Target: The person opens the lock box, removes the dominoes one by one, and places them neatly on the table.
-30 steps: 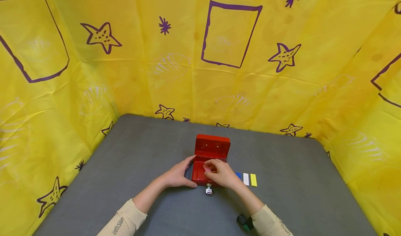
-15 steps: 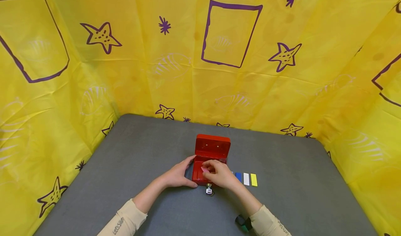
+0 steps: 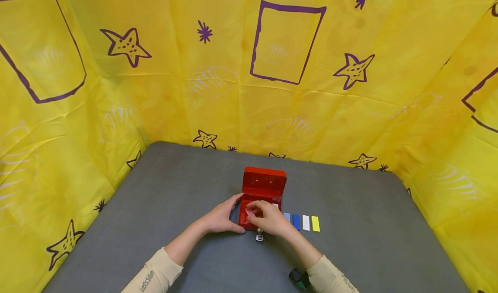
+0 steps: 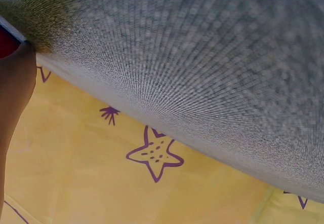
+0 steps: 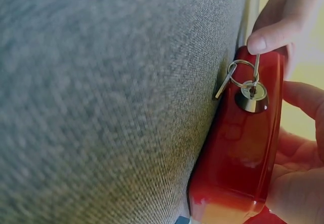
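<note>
A red cash box (image 3: 264, 183) stands on the grey table with its lid raised. My left hand (image 3: 219, 217) grips the box's left side, thumb at the front corner and fingers toward the back. Over the box's inside, my right hand (image 3: 268, 217) pinches a small flat pink block (image 3: 249, 213) between thumb and fingers. A pale piece (image 3: 275, 205) shows inside the box behind that hand. In the right wrist view a key sits in the front lock (image 5: 253, 95), with a second key (image 5: 226, 82) hanging from the ring.
Right of the box, a row of flat blocks lies on the table (image 3: 186, 176): light blue (image 3: 287, 217), blue (image 3: 296, 222), white (image 3: 305, 223) and yellow (image 3: 315, 224). A dark band (image 3: 298, 279) is by the right sleeve. Yellow printed cloth (image 3: 218, 111) surrounds the table.
My right hand has moved slightly left inside the box with the pink block, uncovering the light blue block and a pale piece in the box. My left hand stays in place.
</note>
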Demonstrator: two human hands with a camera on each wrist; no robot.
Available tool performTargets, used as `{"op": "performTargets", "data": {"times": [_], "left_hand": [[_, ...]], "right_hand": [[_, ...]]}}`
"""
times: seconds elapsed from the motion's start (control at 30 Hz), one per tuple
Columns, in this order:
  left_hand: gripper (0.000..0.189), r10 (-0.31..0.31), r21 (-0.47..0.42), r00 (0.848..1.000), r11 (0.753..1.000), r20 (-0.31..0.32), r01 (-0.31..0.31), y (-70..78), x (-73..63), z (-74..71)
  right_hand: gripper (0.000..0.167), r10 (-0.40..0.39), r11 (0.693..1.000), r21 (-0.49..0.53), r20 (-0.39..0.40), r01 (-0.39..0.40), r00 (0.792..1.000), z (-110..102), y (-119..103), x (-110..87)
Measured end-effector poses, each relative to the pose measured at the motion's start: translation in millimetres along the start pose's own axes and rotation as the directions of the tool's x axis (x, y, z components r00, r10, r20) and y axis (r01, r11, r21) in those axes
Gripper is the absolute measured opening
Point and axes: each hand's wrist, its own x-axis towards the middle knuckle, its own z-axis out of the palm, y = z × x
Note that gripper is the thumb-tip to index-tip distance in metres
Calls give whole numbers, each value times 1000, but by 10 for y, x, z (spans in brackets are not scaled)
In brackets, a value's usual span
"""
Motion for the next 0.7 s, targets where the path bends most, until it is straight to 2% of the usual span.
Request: {"op": "performTargets", "data": {"times": [0.27,0.7], "left_hand": [[100,8,4,1000,1000,-2,-8,-9,6,-3],[101,5,6,1000,1000,-6,-5,-5,4,8]], "right_hand": [[32,-30,999,26,-3,31,1000,27,-6,38],[35,14,999,-39,-9,-14,1000,56,60,106]]}}
